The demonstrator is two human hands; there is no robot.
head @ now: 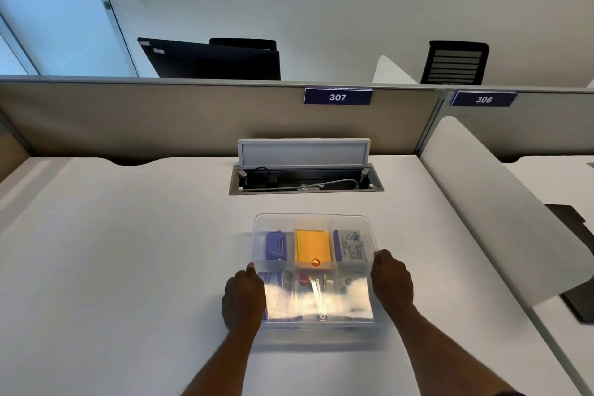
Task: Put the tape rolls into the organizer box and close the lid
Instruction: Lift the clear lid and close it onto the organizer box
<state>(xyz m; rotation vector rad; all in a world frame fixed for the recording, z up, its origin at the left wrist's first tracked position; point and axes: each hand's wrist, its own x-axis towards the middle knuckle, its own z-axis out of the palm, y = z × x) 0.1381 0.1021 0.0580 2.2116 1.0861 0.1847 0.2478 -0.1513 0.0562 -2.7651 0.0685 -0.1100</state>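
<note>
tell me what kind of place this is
Most likely an open-plan office. The white desk backs onto a fabric partition with numbered signs, 307 and 306. A cable hatch is set into the desk, and an office chair shows beyond the partition.

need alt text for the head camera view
Two bare hands, left hand and right hand, grip the sides of a clear organizer box with its lid on, on a white desk. Behind it, an open cable hatch.
</note>
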